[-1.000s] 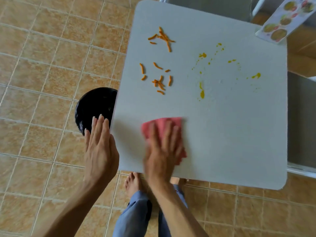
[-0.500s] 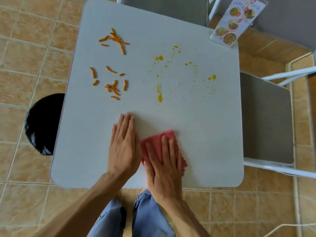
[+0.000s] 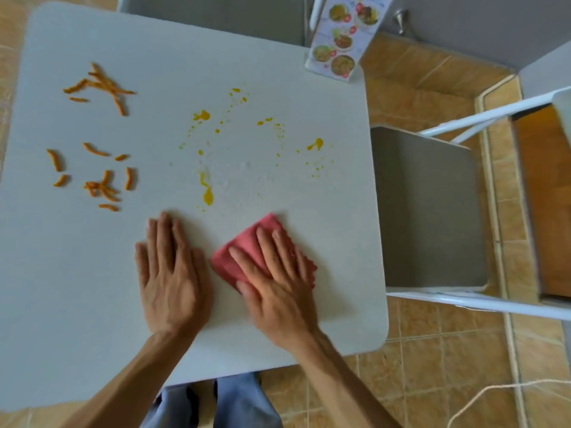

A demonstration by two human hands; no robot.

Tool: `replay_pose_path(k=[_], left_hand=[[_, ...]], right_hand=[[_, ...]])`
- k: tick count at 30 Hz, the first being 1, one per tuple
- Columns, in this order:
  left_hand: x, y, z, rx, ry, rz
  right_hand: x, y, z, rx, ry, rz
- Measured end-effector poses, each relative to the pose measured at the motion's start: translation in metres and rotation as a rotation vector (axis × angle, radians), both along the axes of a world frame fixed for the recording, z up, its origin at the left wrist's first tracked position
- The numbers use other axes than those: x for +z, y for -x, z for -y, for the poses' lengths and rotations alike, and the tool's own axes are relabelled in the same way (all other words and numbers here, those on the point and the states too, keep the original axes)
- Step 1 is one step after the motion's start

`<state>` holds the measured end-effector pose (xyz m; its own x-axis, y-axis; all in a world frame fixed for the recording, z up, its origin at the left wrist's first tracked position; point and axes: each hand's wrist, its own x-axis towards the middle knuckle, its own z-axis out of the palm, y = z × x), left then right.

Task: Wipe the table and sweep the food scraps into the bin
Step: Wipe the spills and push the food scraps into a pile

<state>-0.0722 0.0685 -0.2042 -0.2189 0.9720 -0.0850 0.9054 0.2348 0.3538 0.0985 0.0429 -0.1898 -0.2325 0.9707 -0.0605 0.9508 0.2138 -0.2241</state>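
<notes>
We are laying our left hand (image 3: 171,282) flat, fingers together. We are spreading our right hand (image 3: 275,282) palm-down, fingers extended.

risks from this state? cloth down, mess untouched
1. The red cloth under the right hand could smear the yellow sauce splatter instead of lifting it.
2. The orange food scraps lie near the table edge; no bin is in view, so they may fall onto the floor.

Tan tiled floor (image 3: 438,366) seen under white table (image 3: 278,57); grey-seated folding chair (image 3: 429,211) placed right, menu card (image 3: 343,35) stood at far corner.
</notes>
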Motion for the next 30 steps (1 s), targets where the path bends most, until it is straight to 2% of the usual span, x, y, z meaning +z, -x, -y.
replay_pose_path(k=[1, 2, 5, 6, 7, 8, 11, 13, 15, 18, 20, 22, 25, 27, 28, 30], left_hand=[[0.001, -0.001, -0.001, 0.006, 0.004, -0.007], [0.002, -0.002, -0.001, 0.01, 0.007, -0.014], [0.004, -0.004, -0.003, 0.013, 0.035, -0.013], [0.004, -0.005, -0.003, 0.012, 0.041, -0.016], [0.004, -0.005, -0.002, 0.01, 0.045, -0.019], [0.004, -0.005, -0.002, 0.013, 0.044, -0.022], [0.003, -0.006, -0.002, 0.021, 0.032, -0.029], [0.004, -0.007, -0.003, 0.024, 0.025, -0.031], [0.003, -0.008, -0.004, 0.019, 0.024, -0.042], [0.001, -0.006, -0.004, 0.018, 0.022, -0.055], [0.001, -0.007, -0.004, 0.022, 0.017, -0.06], [0.002, -0.008, -0.003, 0.019, 0.022, -0.062], [0.001, -0.005, -0.001, 0.015, 0.026, -0.079], [0.001, -0.005, 0.0, 0.015, 0.026, -0.075], [0.001, -0.006, -0.001, 0.019, 0.024, -0.08], [0.0, -0.006, -0.004, 0.025, 0.022, -0.097]], right_hand=[[0.001, -0.025, 0.003, 0.005, 0.012, 0.013], [0.001, -0.049, 0.007, -0.079, 0.009, 0.047], [-0.004, -0.081, 0.026, -0.634, -0.046, 0.066], [-0.006, -0.073, 0.033, -0.787, -0.062, 0.073], [-0.006, -0.061, 0.042, -0.85, -0.059, 0.085], [-0.005, -0.049, 0.055, -0.799, -0.037, 0.081], [0.001, -0.06, 0.099, -0.32, 0.086, 0.068], [0.003, -0.1, 0.109, -0.246, 0.121, 0.103], [0.001, -0.121, 0.107, -0.465, 0.127, 0.102], [-0.007, -0.099, 0.079, -0.898, 0.063, 0.044], [-0.009, -0.073, 0.055, -0.984, 0.046, 0.031], [-0.004, -0.044, 0.047, -0.762, 0.078, 0.04], [0.007, -0.005, 0.064, -0.166, 0.14, 0.008], [0.006, -0.01, 0.067, 0.21, 0.099, 0.027], [0.003, -0.023, 0.055, 0.319, 0.066, 0.04], [-0.001, -0.048, 0.022, 0.336, 0.032, 0.055]])
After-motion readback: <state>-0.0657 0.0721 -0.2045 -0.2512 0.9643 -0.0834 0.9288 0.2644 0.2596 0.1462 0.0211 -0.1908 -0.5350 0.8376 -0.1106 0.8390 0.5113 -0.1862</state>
